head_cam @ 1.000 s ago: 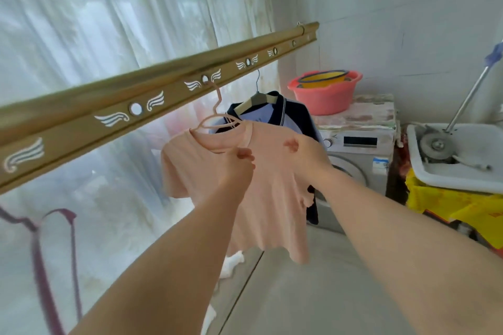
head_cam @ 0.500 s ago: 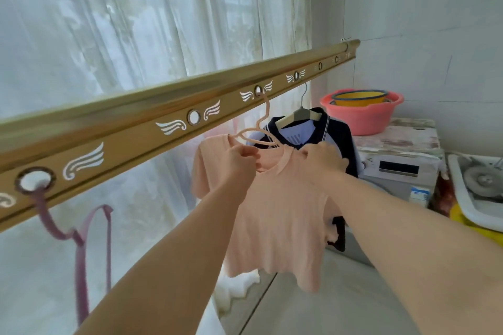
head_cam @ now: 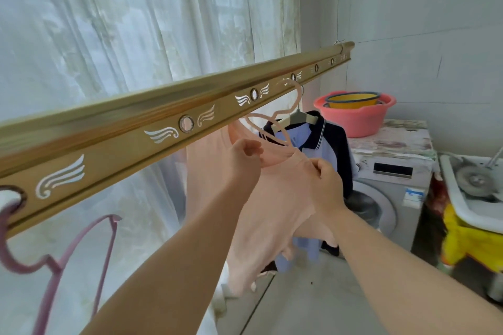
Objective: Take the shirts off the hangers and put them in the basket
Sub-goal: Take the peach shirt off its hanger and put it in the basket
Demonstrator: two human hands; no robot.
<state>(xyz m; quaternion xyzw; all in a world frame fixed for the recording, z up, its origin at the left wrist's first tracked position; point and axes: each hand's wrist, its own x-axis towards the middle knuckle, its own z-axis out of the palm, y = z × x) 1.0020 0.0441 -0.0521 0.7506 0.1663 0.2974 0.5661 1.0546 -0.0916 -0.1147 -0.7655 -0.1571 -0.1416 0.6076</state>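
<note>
A peach shirt hangs from a peach hanger hooked in the golden rail. My left hand pinches the shirt's collar on the left side. My right hand grips the collar on the right, where the hanger's arm pokes out of the neck opening. Behind it a navy and light-blue polo shirt hangs on a grey hanger. No basket is in view.
An empty purple hanger hangs from the rail at the near left. A washing machine stands at the back with a pink basin on top. A white sink and yellow cloth are at the right. Sheer curtains cover the window.
The view has tilted up and shifted. My hands have pulled the peach shirt's collar down and off the right arm of its hanger.
</note>
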